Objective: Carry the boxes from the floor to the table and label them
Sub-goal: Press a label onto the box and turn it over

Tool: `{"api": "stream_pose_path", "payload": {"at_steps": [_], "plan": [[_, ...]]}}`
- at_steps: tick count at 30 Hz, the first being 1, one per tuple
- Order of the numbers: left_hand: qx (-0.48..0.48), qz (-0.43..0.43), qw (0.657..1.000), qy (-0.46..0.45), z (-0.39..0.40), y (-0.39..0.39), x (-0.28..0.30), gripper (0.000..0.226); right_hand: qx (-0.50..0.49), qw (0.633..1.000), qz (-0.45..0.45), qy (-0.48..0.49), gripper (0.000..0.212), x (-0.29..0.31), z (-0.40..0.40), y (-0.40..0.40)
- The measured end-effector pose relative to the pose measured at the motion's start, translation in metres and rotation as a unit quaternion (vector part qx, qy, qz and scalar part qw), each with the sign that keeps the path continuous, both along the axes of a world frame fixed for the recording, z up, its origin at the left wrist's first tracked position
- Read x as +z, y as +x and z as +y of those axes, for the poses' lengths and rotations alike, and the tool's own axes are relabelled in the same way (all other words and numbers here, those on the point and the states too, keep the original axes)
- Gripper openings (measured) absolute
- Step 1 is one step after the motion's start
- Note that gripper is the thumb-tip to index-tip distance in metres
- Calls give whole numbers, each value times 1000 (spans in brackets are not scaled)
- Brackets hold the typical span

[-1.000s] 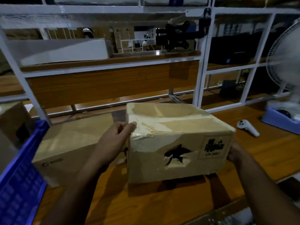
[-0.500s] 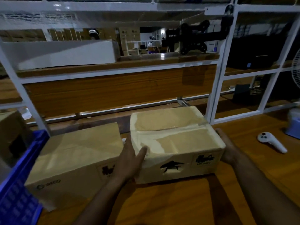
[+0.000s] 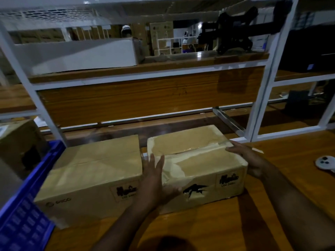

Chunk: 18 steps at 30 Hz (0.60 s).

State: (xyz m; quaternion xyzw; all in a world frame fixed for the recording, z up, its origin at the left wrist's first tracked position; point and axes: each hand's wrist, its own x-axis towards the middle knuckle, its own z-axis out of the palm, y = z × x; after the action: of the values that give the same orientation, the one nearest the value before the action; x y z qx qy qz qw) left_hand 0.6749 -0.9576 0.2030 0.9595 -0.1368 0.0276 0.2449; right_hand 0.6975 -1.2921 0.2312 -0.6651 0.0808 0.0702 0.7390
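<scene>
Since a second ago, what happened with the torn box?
The torn, taped cardboard box came down onto the wooden table and slid back beside the plain cardboard box. The left hand and right hand now lie flatter against its ends. The plain box and blue plastic crate stayed put.

Bare worktop point(image 3: 226, 223) lies open along the near edge, while two boxes point(image 3: 94, 178) point(image 3: 204, 171), nearly touching, and a blue crate point(image 3: 27, 205) block the left side.
</scene>
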Motion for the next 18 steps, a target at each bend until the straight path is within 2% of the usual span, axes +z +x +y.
{"api": "stream_pose_path", "payload": {"at_steps": [4,6,9,11,13,14,18], "plan": [[-28,-127,980,150,-11,10,-8,99,-4,994,-26,-108,45,1,5,20],[-43,-152,971,177,-16,16,-8,93,-5,972,-57,-230,48,3,15,28],[-60,-147,969,188,-22,20,-5,89,-27,886,-110,-449,38,5,30,38],[-66,-131,967,207,-26,19,0,87,-28,824,-169,-540,29,8,43,38],[-70,-108,965,228,-31,16,6,83,-13,786,-209,-582,24,5,62,36],[-72,-100,964,237,-34,14,8,82,-8,781,-214,-586,21,1,73,36],[-75,-79,958,264,-37,16,6,78,-38,794,-217,-567,20,-10,114,31]]}}
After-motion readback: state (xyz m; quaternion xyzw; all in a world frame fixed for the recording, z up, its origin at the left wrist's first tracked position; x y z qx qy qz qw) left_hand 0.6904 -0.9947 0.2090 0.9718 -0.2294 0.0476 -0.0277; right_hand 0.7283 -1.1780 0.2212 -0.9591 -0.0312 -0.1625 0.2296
